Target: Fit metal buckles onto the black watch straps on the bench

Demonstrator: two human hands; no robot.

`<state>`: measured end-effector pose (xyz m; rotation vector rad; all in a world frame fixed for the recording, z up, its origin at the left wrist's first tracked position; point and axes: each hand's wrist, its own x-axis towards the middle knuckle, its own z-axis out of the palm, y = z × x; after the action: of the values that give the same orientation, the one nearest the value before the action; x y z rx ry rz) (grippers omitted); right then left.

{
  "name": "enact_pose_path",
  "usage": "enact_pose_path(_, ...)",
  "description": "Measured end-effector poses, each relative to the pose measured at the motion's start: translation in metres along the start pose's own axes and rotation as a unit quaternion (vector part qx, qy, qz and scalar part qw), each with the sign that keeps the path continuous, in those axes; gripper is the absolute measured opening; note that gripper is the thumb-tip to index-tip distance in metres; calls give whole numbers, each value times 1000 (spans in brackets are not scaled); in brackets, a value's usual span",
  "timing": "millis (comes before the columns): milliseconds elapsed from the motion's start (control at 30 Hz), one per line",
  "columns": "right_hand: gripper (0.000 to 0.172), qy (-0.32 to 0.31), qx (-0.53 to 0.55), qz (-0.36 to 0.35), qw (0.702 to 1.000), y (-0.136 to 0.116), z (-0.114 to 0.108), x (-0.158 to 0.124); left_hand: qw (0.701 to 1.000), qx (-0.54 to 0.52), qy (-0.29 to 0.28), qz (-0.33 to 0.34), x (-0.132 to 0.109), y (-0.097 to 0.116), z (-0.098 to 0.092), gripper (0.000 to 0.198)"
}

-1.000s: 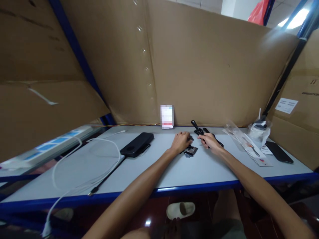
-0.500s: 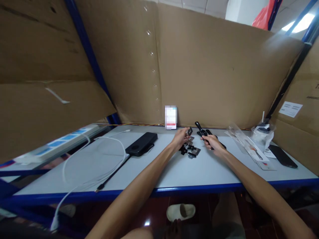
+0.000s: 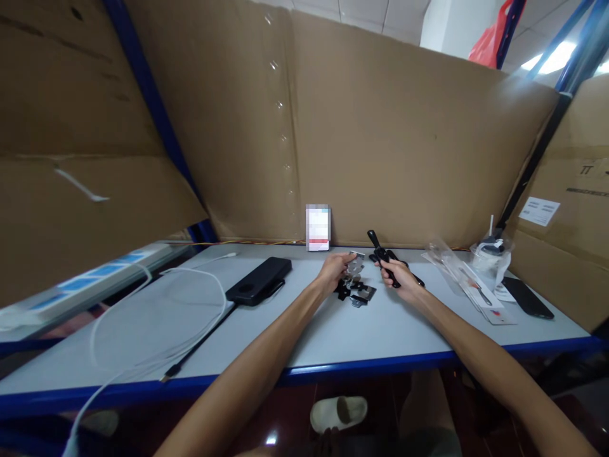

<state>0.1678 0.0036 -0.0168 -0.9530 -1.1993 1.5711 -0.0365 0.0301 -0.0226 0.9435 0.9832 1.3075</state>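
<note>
My left hand (image 3: 335, 269) pinches a thin silvery metal plate (image 3: 355, 262) with a cut-out edge, holding it raised over the table. Below it lies a small heap of flat metal and black pieces (image 3: 365, 292), some overlapping. Closed around a black tool with a rounded handle (image 3: 375, 240) is my right hand (image 3: 402, 277); the handle's end points up and away from me. More black handled pieces (image 3: 419, 280) lie behind and beside that hand, partly hidden by it. The exact kind of tool cannot be made out.
A phone with a lit screen (image 3: 318, 228) leans on the cardboard at the back. To the left are a black power bank (image 3: 259, 280), white cables and a power strip (image 3: 90, 279). Plastic packaging (image 3: 469, 285), a bagged cup (image 3: 490, 254) and a dark phone (image 3: 528, 297) lie right.
The plate in my left hand has turned, its bright flat face now showing instead of a dark side. My right hand keeps hold of the black tool. The whole view has shifted slightly.
</note>
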Motion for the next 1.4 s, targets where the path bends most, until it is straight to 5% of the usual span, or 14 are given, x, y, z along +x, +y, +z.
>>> enact_pose_path(467,26,53,-56,-12,997,-5,9,-6,999,-28,-16,-15,-11,-3,13,20)
enact_pose_path(1400,44,22,-87,-31,995,-1,9,-4,996,18,-92,-5,-33,-7,34,37)
